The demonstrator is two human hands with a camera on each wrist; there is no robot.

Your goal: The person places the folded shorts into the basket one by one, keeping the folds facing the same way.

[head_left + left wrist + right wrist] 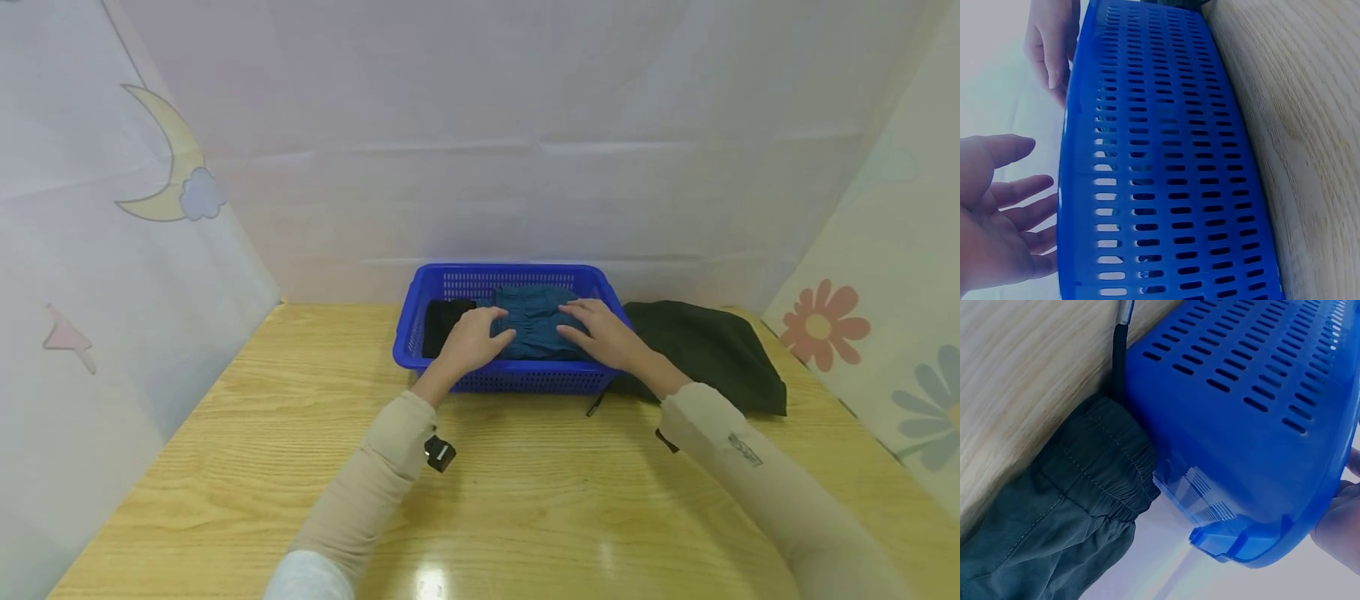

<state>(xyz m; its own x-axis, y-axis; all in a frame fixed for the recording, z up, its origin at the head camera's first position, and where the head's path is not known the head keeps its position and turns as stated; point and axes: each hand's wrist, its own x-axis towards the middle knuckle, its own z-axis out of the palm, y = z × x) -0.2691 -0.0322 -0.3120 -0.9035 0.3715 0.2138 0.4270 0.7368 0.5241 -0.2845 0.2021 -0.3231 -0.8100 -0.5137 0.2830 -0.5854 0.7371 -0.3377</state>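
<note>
Basket (540, 381), blue plastic with slotted walls, sits toward the back of the wooden table (525, 500), up near the white sheet (517, 167). Inside: folded blue cloth (534, 333) with gathered stitching, lying center to right; black cloth (444, 321) at the left end. Left hand (474, 340) is over the front rim, fingertips at the left part of the blue cloth; left wrist view shows its fingers slightly spread, thumb well apart, not pinching anything. Right hand (606, 333) comes in over the right front corner, fingers reaching onto the blue cloth's right side, extended and close together, thumb apart. Can't tell how hard either hand presses. Dark green garment (701, 354) lies loose on the table at the basket's right; right wrist view has its elastic end against the basket wall, with a dark cord (1120, 356) with a metal tip running out beside it. Both forearms in beige sleeves (382, 454), black buckle (440, 454) under the left wrist. Printed moon (176, 142) on the left wall, flowers (821, 325) on the right.
</note>
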